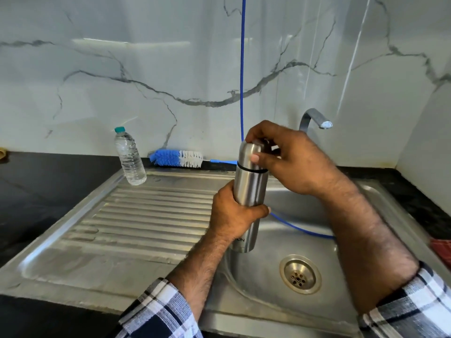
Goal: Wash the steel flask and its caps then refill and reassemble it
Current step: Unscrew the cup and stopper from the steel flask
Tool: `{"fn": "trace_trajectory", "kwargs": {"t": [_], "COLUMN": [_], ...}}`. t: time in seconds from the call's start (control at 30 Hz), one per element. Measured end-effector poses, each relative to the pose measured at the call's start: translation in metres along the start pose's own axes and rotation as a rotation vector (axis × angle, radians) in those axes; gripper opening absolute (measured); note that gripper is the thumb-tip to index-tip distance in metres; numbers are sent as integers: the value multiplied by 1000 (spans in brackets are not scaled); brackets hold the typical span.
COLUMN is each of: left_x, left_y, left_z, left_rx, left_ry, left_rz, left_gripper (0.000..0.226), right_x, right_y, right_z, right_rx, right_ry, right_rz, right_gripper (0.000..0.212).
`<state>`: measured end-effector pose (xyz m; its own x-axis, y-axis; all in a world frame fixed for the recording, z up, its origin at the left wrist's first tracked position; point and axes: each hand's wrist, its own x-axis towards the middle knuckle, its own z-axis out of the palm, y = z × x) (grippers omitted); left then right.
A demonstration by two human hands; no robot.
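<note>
A steel flask (249, 186) stands upright in the air over the sink's left edge. My left hand (231, 213) grips its body around the middle, fingers wrapped round the front. My right hand (285, 157) grips the steel outer cap (250, 152) on top, thumb on the front and fingers over the dome. The cap sits on the flask, with a thin black ring showing at the joint. The flask's lower end shows below my left hand, with part of a printed word on it.
The steel sink (268, 242) has a drain (300, 274) and a ribbed drainboard (146, 215) to the left. A tap (314, 119) curves over the back. A clear water bottle (129, 157) and a blue-white bottle brush (178, 158) lie behind. A blue hose (242, 69) runs down into the basin.
</note>
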<state>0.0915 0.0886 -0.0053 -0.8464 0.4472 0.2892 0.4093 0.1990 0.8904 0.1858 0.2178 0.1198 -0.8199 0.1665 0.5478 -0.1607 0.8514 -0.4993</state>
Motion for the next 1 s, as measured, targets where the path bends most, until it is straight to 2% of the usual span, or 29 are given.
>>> {"fn": "trace_trajectory", "kwargs": {"t": [0.13,0.23,0.27,0.37,0.47,0.57,0.73,0.83,1.0], "left_x": [0,0,-1,-2,0,6,14,23,41], "left_y": [1,0,0,0,2,2,1,-3,-17], "left_z": [0,0,0,0,-1,-6,-24,-46,-96], "left_rx": [-6,-10,-7,-7,-31,-60,-91,-81,-77], "left_ry": [-4,-18,-21,-31,-31,-34,11,79,233], "left_rz": [-5,-15,-15,-16,-4,14,11,-12,-66], "left_gripper": [53,55,55,53,53,55,55,55,52], "right_x": [-3,-4,-4,-4,-3,0,14,21,28], "right_y": [7,2,-1,-7,-1,5,3,5,21], "right_z": [-8,-2,1,5,0,3,18,32,89], "right_rx": [39,-46,-93,-150,60,310,674,917,1159], "right_ry": [-81,-46,-19,53,24,42,297,402,388], "right_rz": [20,133,152,118,87,72,64,135,427], "right_gripper": [27,57,59,40,30,37,40,38,40]}}
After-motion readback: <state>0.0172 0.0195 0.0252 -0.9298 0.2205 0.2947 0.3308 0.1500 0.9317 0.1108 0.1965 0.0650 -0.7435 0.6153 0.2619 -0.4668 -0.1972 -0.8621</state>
